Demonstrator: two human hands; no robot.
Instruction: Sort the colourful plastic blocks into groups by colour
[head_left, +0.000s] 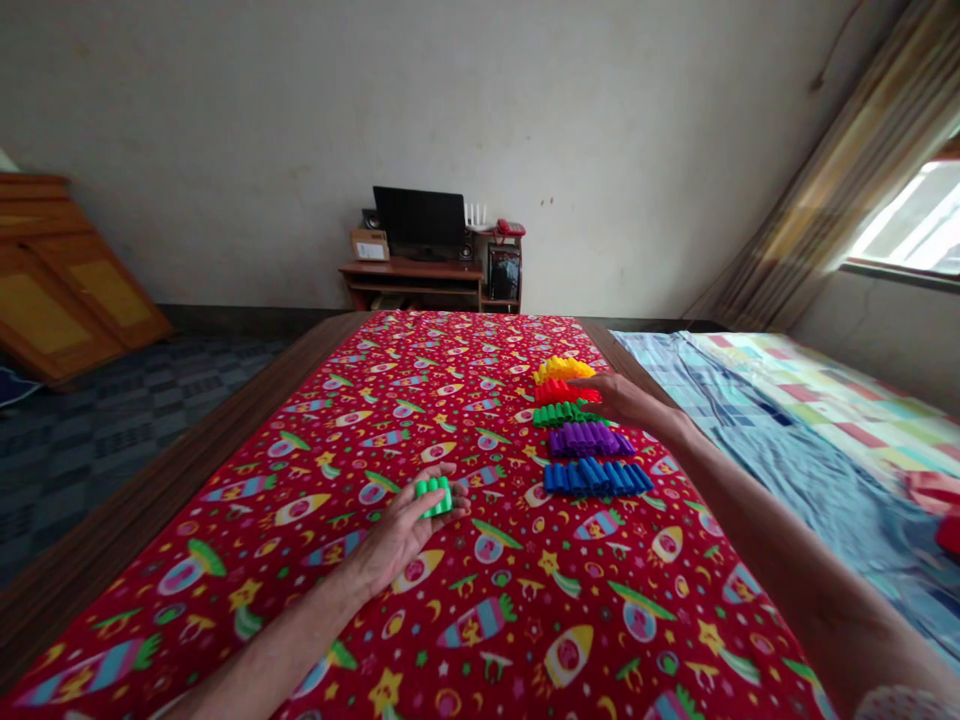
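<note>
My left hand is turned palm up above the cloth, with the thumb pressed over a few short bright green tubes lying side by side. My right hand reaches over the right ends of the red row and the green row. Its fingers point left, apart from the thumb; whether they touch a tube I cannot tell. Beyond it lies a yellow row of similar tubes. Nearer to me are a purple row and a blue row.
A red patterned cloth covers the long table, whose brown edge shows at left. A bed with blue cloth adjoins on the right. Past the far end stand a desk with a monitor. A wooden cabinet is at left.
</note>
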